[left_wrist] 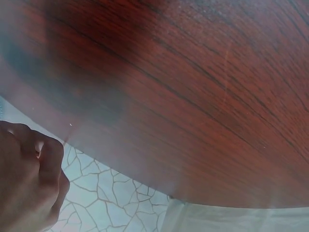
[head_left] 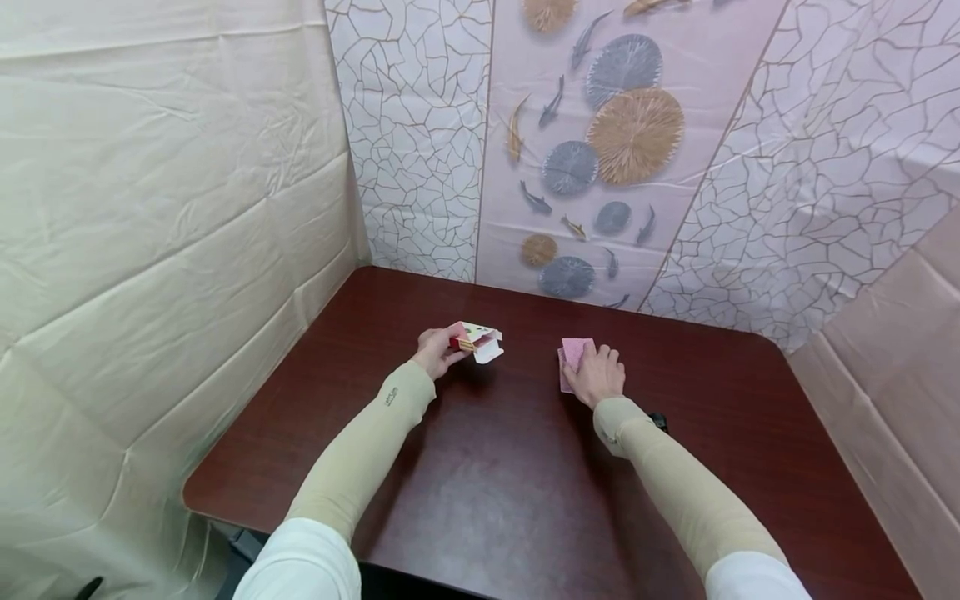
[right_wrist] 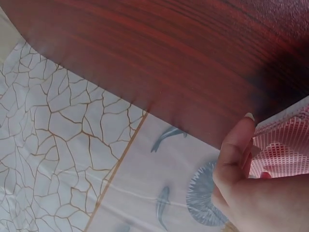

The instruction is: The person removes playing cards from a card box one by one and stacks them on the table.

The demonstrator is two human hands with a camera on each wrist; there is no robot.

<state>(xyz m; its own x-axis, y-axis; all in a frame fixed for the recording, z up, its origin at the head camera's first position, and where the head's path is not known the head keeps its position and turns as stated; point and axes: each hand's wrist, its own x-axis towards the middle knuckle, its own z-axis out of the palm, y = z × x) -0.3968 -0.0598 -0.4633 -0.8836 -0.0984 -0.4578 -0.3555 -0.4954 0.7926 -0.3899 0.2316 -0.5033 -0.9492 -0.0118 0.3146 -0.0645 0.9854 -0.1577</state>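
My left hand [head_left: 433,353] pinches a small card box [head_left: 477,333], red and white with printed marks, whose open end and white flaps point right. Only the back of that hand [left_wrist: 29,179] and its bent fingers show in the left wrist view; the box is out of sight there. To the right, my right hand [head_left: 600,377] grips a stack of pink-backed playing cards [head_left: 576,350], its cards slightly out of line. Up close in the right wrist view, curled fingers lie along the edge of the red-and-white patterned cards [right_wrist: 285,150].
Both hands are over a dark red-brown wooden table [head_left: 480,467] with rounded corners. A patterned cloth [head_left: 420,133] hangs behind its far edge, and pale cloth walls [head_left: 165,208] stand at the sides. A dark watch-like item [head_left: 659,422] shows at the right wrist.
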